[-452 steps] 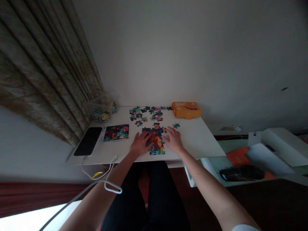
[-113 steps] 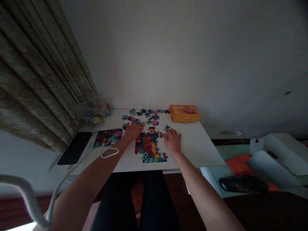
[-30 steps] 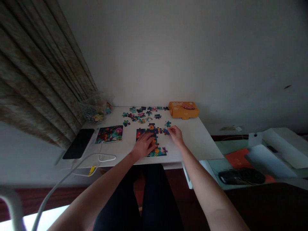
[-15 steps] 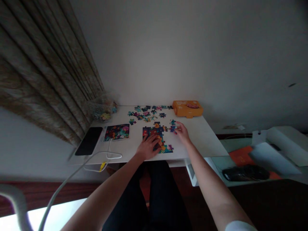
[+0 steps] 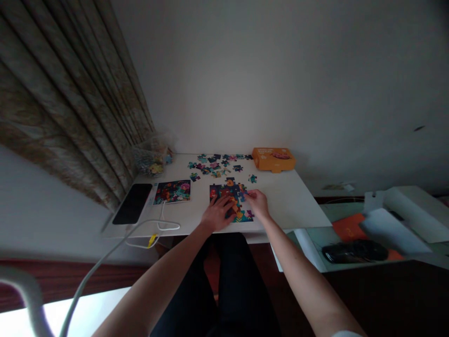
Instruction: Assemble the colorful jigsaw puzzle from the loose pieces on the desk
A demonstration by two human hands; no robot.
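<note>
Bare forearms (image 5: pixel 305 276), dark trousers (image 5: pixel 242 290), a white sleeve (image 5: pixel 345 334) at the right arm.

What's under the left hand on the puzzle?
The left hand lies on the assembled jigsaw section; blue and orange pieces show around it, those under the palm are hidden.

Both hands (image 5: pixel 217 214) (image 5: pixel 257 204) on jigsaw puzzle (image 5: pixel 229 199) (unfinished)

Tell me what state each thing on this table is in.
jigsaw puzzle, partly assembled
left hand, spread flat on the puzzle
right hand, fingertips at the puzzle's edge
loose puzzle pieces, scattered beyond it
orange box, closed
picture card, lying flat
phone or tablet, screen dark
</note>
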